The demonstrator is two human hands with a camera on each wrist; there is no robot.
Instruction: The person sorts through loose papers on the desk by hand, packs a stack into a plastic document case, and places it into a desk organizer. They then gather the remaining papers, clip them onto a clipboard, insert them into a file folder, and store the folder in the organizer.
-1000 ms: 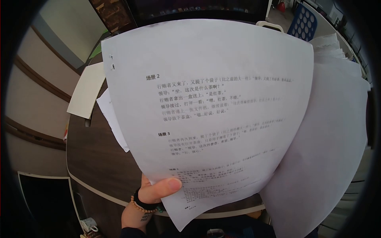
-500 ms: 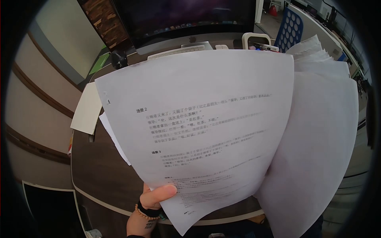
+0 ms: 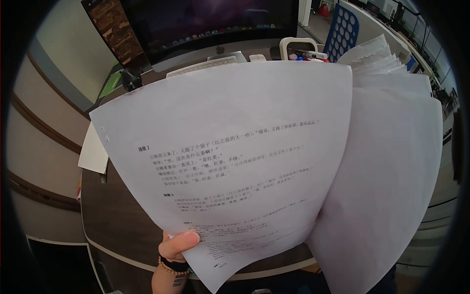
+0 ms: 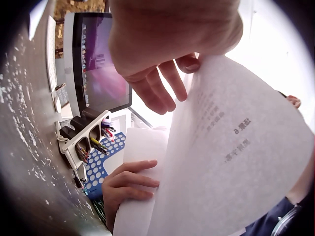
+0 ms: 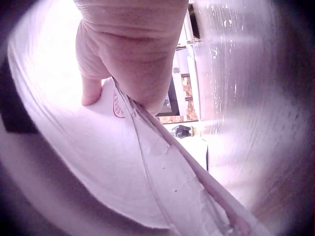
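Note:
A stapled document with printed Chinese text fills the middle of the head view. My left hand [image 3: 177, 249] pinches the lower left edge of its printed sheet [image 3: 230, 100], thumb in front and the other fingers behind. To the right, other pages [image 3: 387, 157] are turned aside and bulge outward. My right hand is hidden behind the paper in the head view. In the left wrist view, the fingers of that right hand [image 4: 129, 187] lie against the back of the pages. The right wrist view shows the right hand [image 5: 133, 54] gripping the stack of sheets [image 5: 162, 162] between thumb and fingers.
Behind the paper stand a monitor [image 3: 215, 27], a keyboard [image 3: 201, 67] and a pen organizer [image 4: 88, 140] with pens. A small black object [image 3: 131, 79] and a cream-coloured sheet [image 3: 93, 152] are at the left of the dark desk [image 3: 110, 210]. A blue chair [image 3: 341, 32] is beyond.
In the head view the document has shifted down and to the left, so more of the monitor, keyboard and pen organizer shows above it. The left hand keeps the same hold.

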